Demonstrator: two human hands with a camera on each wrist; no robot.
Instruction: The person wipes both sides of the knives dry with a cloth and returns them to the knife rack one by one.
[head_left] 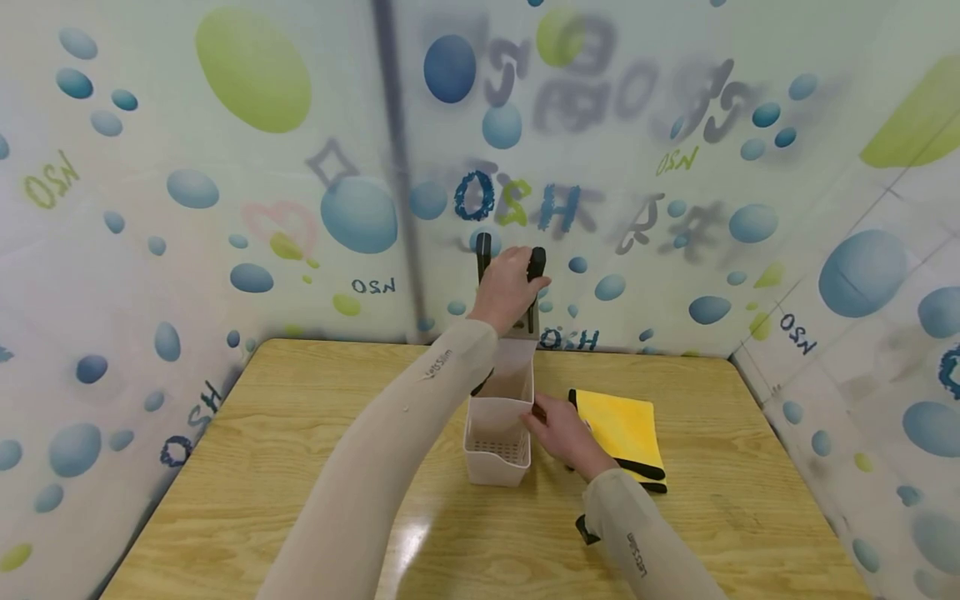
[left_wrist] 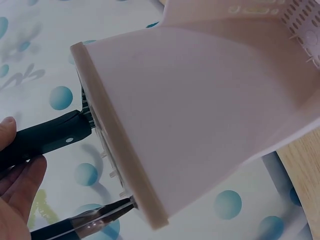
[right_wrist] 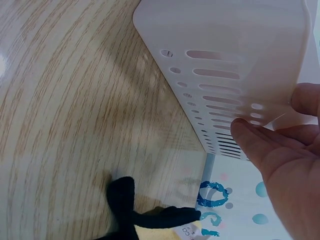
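A pale pink plastic holder (head_left: 498,471) with slotted sides stands on the table, its tall back panel (left_wrist: 190,110) rising to a brown-edged top. Two black-handled utensils stand up at that top; their lower parts are mostly hidden. My left hand (head_left: 506,287) reaches over the holder and holds one black handle (left_wrist: 47,140) between thumb and fingers. The second utensil (left_wrist: 85,222) is beside that hand, its tip at the brown edge. My right hand (head_left: 566,433) grips the holder's side wall, fingers on the slotted face (right_wrist: 212,74) and thumb at the rim.
A folded yellow cloth (head_left: 618,425) with black edging lies right of the holder. The wooden table (head_left: 315,417) ends at a back wall (head_left: 360,125) printed with bubbles and lettering. Another wall (head_left: 862,350) runs along the right.
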